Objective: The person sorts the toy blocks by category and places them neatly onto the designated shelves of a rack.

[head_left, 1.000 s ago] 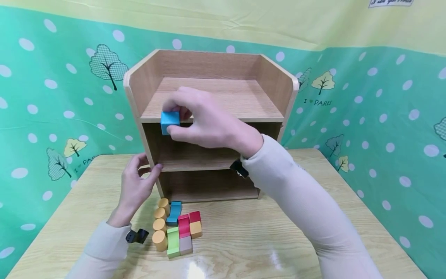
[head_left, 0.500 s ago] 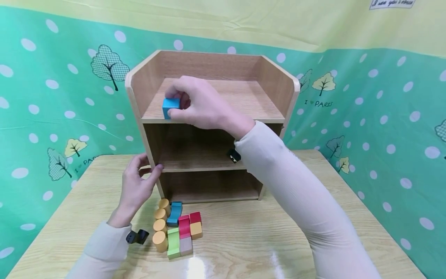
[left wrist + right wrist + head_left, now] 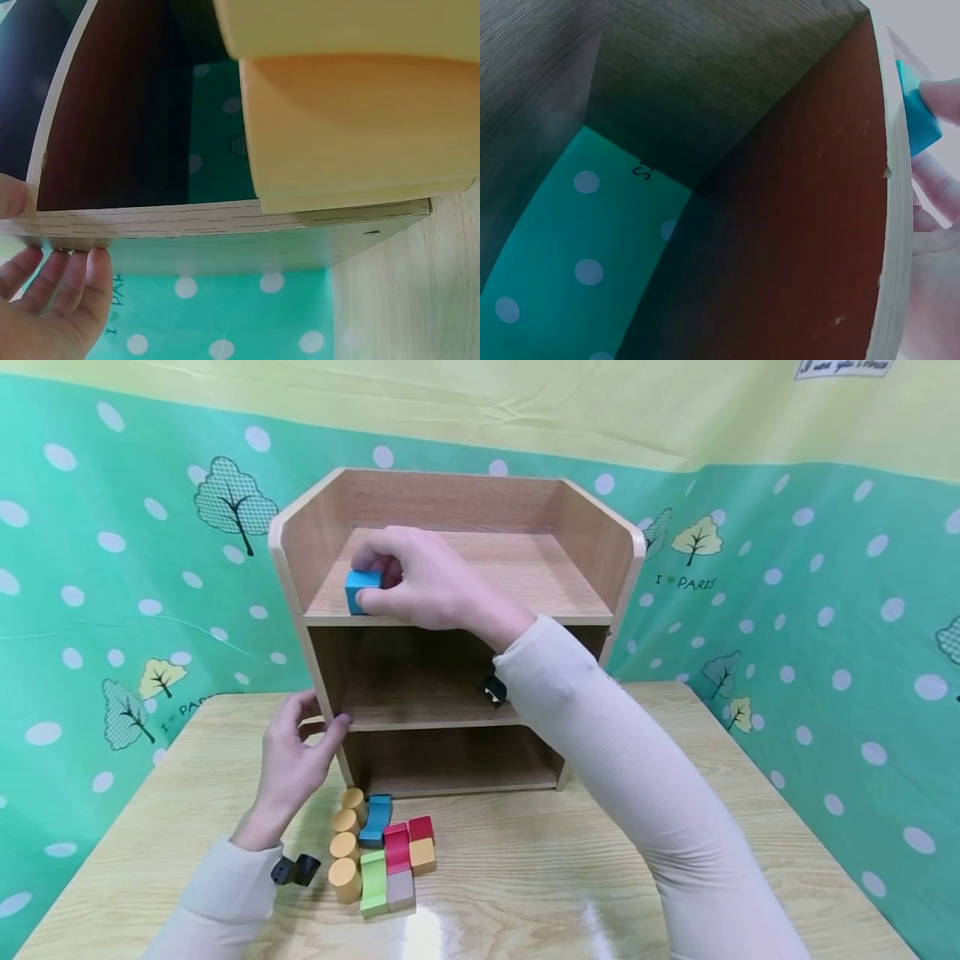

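Note:
My right hand [image 3: 427, 578] pinches a blue cube block [image 3: 362, 591] between thumb and fingers at the front left of the top board of a wooden shelf unit [image 3: 457, 620]. In the right wrist view the blue cube [image 3: 917, 112] shows right at the board's edge. Down at the unit's left side panel, my left hand [image 3: 296, 760] holds the front edge, thumb at the front and fingers round the outside. The left wrist view shows those fingertips [image 3: 96, 262] against the panel's outer face.
In front of the unit, on the wooden table [image 3: 540, 893], several tan cylinders [image 3: 344, 878] stand in a row. Beside them lie a blue curved block [image 3: 376, 821], a green one [image 3: 372, 883], red blocks [image 3: 397, 847], an orange cube [image 3: 422, 855] and a grey one [image 3: 401, 889].
The right hand has lifted the blue cube from in front of the upper opening to the top board, then shifted slightly left. The left hand stays on the side panel.

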`<action>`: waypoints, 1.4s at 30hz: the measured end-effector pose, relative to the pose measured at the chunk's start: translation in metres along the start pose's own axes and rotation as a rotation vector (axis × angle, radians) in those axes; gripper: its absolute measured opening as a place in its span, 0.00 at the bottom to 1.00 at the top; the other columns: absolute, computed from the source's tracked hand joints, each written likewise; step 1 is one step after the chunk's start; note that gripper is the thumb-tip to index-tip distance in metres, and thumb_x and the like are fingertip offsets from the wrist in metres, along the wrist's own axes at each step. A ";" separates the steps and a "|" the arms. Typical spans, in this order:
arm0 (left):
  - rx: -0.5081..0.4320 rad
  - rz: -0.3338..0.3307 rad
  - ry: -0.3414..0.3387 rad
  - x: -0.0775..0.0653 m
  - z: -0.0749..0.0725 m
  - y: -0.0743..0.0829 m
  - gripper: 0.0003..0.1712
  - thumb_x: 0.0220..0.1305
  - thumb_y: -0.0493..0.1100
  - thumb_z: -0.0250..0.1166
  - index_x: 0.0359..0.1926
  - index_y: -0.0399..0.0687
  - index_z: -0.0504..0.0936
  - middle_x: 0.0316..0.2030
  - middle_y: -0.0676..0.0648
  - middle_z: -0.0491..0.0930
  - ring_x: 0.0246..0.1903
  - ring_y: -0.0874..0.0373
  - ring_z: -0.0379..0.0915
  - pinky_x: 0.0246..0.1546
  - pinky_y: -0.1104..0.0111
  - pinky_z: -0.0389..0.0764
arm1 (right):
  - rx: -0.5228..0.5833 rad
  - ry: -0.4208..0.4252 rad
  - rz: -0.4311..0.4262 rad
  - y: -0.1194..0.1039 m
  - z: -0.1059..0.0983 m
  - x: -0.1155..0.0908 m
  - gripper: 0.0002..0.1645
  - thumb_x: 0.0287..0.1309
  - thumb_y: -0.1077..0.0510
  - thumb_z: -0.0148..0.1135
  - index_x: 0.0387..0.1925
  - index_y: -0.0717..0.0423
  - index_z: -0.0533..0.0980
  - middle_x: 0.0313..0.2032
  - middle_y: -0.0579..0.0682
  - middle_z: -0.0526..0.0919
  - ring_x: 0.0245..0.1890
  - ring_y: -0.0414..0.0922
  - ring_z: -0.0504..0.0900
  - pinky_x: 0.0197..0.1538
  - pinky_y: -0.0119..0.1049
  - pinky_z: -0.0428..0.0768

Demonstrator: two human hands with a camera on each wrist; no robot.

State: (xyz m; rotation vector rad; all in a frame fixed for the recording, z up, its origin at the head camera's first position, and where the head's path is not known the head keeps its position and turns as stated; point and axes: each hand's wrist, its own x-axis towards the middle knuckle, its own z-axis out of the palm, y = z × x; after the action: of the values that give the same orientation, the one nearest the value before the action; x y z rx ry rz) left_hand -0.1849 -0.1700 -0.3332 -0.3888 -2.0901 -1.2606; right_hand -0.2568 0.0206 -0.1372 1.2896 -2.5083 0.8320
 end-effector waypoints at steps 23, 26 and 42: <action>-0.018 0.006 0.001 -0.001 0.001 -0.003 0.22 0.58 0.28 0.64 0.54 0.30 0.72 0.45 0.36 0.76 0.42 0.52 0.72 0.42 0.81 0.74 | 0.061 -0.019 0.063 0.006 0.004 0.004 0.13 0.57 0.57 0.62 0.44 0.54 0.77 0.37 0.47 0.79 0.36 0.42 0.75 0.44 0.25 0.72; -0.013 0.000 -0.001 0.000 0.000 0.000 0.22 0.58 0.28 0.64 0.54 0.30 0.72 0.45 0.35 0.76 0.42 0.48 0.72 0.41 0.80 0.75 | 0.061 -0.020 0.063 0.006 0.004 0.005 0.14 0.57 0.57 0.62 0.45 0.54 0.77 0.37 0.47 0.78 0.36 0.42 0.75 0.45 0.25 0.72; -0.027 0.007 0.004 0.001 0.001 -0.001 0.21 0.57 0.27 0.64 0.53 0.29 0.73 0.43 0.34 0.76 0.40 0.47 0.73 0.40 0.81 0.75 | 0.130 0.071 0.082 0.001 0.000 -0.007 0.33 0.56 0.53 0.65 0.61 0.56 0.66 0.50 0.49 0.72 0.49 0.41 0.72 0.50 0.27 0.74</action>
State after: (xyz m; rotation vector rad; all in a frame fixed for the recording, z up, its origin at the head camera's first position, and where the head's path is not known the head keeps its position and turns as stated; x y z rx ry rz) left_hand -0.1862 -0.1700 -0.3336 -0.4053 -2.0689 -1.2852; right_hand -0.2536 0.0256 -0.1408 1.1789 -2.5026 1.0567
